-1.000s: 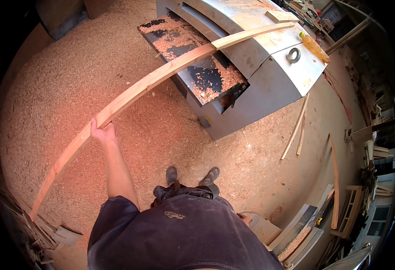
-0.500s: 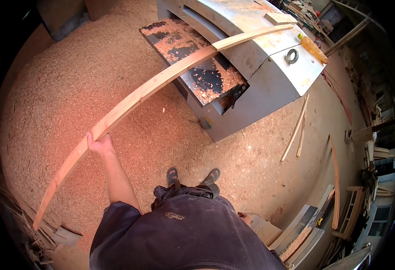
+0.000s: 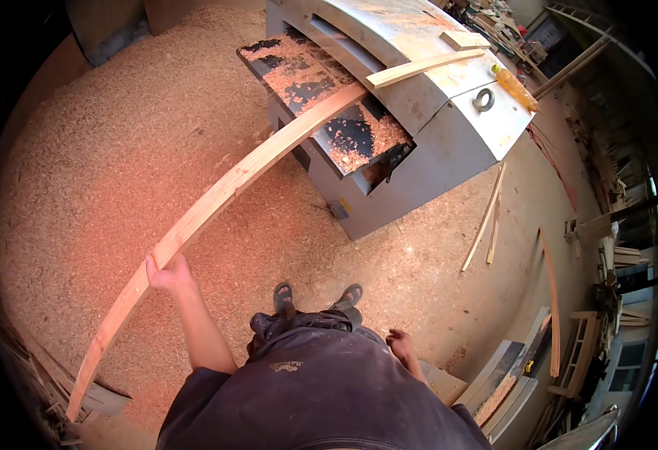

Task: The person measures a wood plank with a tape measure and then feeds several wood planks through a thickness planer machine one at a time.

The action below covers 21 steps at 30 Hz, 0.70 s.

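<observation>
A long wooden board [image 3: 216,202] slants from the lower left up to the planing machine [image 3: 419,150], its far end at the opening above the machine's shavings-covered bed [image 3: 299,82]. My left hand [image 3: 168,274] is closed round the board nearer its low end, thumb on the near edge. The low end hangs free over the floor at the lower left. My right hand [image 3: 402,345] is beside my body on the right, its fingers curled, with nothing seen in them. It touches no board.
On the machine's top lie a short wood strip [image 3: 426,66], a wood block [image 3: 464,40], a grey ring [image 3: 483,100] and a bottle of amber liquid [image 3: 515,88]. Shavings [image 3: 119,150] cover the floor. Thin strips [image 3: 485,217] and stacked boards [image 3: 505,397] lie to the right.
The board has come back toward me, out from the machine, and my left hand has moved lower with it. My right hand has come into clearer view at my side.
</observation>
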Tool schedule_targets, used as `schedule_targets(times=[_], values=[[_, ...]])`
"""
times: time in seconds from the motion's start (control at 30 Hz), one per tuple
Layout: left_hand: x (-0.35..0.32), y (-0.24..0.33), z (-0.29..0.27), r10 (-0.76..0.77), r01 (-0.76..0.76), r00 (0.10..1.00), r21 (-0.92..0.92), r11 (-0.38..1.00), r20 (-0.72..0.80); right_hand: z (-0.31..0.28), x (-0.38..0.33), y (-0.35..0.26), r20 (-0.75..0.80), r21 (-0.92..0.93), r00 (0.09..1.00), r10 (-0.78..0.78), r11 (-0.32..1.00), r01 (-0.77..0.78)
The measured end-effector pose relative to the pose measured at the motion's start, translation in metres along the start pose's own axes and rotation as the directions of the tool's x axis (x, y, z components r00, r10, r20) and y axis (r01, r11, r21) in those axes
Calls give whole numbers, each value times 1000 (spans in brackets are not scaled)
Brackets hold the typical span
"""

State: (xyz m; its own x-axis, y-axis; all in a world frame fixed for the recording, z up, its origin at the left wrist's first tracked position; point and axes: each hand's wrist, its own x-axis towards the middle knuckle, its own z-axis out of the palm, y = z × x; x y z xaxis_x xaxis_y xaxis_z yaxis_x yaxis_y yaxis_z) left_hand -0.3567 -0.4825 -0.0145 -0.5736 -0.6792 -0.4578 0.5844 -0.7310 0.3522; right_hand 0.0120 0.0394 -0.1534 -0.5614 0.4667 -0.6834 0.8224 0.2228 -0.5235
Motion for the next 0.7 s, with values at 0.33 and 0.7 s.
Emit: schedule_targets(times=[0.33, 0.7], values=[[-18, 36, -15, 1, -1, 1000, 20, 1000, -3, 35, 36, -219, 186, -113, 867, -463, 866, 487], [-12, 76, -9, 126, -128, 991, 61, 990, 36, 89, 11, -386, 370, 412, 790, -490, 848, 333]])
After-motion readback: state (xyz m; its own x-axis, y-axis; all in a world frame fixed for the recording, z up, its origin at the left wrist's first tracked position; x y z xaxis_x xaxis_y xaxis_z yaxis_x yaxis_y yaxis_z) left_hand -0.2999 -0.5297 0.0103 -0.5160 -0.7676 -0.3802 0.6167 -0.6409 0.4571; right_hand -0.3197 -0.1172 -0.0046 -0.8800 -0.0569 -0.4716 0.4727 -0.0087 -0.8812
